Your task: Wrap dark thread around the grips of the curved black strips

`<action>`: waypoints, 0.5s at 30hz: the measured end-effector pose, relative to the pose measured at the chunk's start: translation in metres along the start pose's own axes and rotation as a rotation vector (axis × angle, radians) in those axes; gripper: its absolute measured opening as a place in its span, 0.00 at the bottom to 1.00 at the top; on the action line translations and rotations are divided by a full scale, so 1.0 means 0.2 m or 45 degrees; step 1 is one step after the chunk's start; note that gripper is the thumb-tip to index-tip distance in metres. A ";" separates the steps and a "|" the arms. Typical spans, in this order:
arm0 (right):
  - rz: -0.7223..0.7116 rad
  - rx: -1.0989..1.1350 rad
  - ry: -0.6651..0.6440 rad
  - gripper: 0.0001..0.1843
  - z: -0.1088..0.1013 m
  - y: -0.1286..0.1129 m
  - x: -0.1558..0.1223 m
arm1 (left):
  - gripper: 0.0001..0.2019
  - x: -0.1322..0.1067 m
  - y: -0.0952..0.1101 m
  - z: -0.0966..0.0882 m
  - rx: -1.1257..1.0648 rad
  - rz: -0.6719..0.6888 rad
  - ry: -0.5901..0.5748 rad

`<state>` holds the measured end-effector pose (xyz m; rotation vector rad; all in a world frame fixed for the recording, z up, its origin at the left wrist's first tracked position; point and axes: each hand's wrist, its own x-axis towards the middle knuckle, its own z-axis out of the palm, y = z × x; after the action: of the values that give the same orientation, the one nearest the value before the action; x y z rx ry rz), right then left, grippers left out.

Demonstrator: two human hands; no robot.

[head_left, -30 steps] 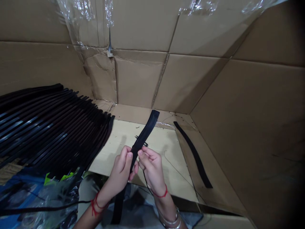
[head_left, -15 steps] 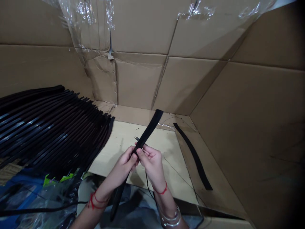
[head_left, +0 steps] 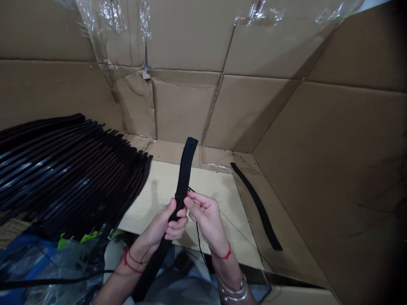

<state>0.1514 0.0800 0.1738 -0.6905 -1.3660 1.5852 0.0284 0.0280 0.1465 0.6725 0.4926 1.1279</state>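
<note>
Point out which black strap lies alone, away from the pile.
The curved strap at right, on the cardboard; the others lie overlapped in the pile at left.

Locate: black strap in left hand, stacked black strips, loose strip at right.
Long flat black strap point(head_left: 187, 165), head view, upper part.
Fanned stack of curved black strips point(head_left: 73, 178), head view, middle.
Loose curved black strip point(head_left: 258, 207), head view, middle.

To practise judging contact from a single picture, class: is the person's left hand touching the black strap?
Touching. The head view shows the left hand closed around the black strap, its fingers curled over the strap's edge.
</note>
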 end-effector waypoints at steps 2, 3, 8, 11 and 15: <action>-0.059 -0.028 0.034 0.19 0.00 0.00 0.00 | 0.27 0.01 -0.01 -0.01 -0.104 -0.064 -0.103; -0.092 -0.046 0.041 0.18 0.00 0.01 0.00 | 0.28 0.01 -0.01 -0.01 -0.146 -0.093 -0.147; -0.222 -0.170 0.186 0.18 0.01 0.03 -0.01 | 0.28 0.04 -0.01 -0.06 -0.159 -0.211 -0.209; -0.186 -0.197 0.234 0.20 0.02 0.04 -0.01 | 0.28 0.05 0.01 -0.06 -0.062 -0.266 -0.036; -0.118 -0.145 0.222 0.23 0.05 0.05 -0.03 | 0.25 0.05 0.01 -0.01 0.060 -0.028 0.260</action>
<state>0.1432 0.0707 0.1664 -0.8035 -1.3461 1.3501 0.0296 0.0377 0.1465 0.5941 0.7008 1.1731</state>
